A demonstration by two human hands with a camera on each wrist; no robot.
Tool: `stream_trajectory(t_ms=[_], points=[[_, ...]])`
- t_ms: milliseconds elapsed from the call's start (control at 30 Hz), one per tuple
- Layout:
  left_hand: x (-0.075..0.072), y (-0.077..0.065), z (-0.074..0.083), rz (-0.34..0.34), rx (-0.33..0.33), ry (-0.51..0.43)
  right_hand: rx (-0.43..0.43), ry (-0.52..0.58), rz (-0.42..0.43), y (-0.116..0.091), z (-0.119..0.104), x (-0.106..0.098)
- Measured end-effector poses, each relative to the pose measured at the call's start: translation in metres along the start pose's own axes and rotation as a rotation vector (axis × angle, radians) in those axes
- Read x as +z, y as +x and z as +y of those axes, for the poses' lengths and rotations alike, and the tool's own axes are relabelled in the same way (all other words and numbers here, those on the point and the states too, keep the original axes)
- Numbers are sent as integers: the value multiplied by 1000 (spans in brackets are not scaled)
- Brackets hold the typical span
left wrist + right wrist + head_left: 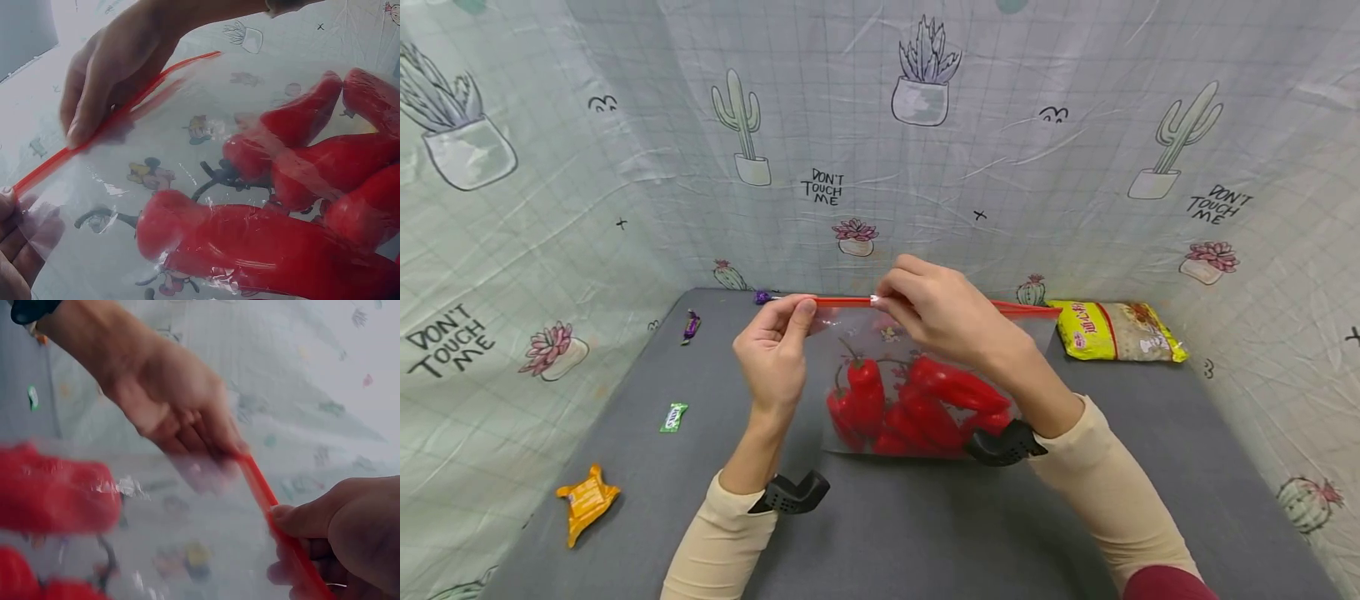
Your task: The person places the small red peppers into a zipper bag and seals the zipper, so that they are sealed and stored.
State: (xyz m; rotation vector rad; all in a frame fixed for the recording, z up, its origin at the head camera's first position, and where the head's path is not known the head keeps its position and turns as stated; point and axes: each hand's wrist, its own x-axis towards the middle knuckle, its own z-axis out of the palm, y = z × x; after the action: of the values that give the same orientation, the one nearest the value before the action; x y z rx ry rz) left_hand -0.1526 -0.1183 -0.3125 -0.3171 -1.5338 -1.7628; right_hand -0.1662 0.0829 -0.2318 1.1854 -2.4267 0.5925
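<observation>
A clear zip bag (891,333) with a red zip strip along its top is held up, several red peppers (925,417) inside it. Printed cartoon figures show on the plastic in the left wrist view. My left hand (775,346) pinches the bag's left top corner between thumb and fingers. Farther along the strip, my right hand (936,308) pinches the red zip, beside a small white piece that looks like its slider. In the right wrist view the right thumb (306,519) presses on the strip, with the fingers behind the plastic.
A yellow food packet (1120,332) lies at the back right of the grey table (865,533). On the left are an orange packet (587,502), a green-white candy (673,417) and a purple candy (691,327). A purple lollipop (763,297) lies behind the left hand. Printed cloth surrounds the table.
</observation>
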Motion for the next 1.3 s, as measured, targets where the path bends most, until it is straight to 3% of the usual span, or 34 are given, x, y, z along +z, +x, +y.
stream_trajectory(t_ms=[433,767,1000,1133,1300], points=[[-1,1,-7,-25,54,-58,-23,-61,135,-68,46,-37],[-4,4,-7,14,44,-95,64,-116,160,-106,69,-65],[-4,11,-13,13,5,-71,89,-122,167,-106,79,-65],[1,24,-15,-29,-36,-19,140,-135,166,-101,89,-61],[13,45,-5,-84,-59,82,214,-146,202,-92,105,-59]])
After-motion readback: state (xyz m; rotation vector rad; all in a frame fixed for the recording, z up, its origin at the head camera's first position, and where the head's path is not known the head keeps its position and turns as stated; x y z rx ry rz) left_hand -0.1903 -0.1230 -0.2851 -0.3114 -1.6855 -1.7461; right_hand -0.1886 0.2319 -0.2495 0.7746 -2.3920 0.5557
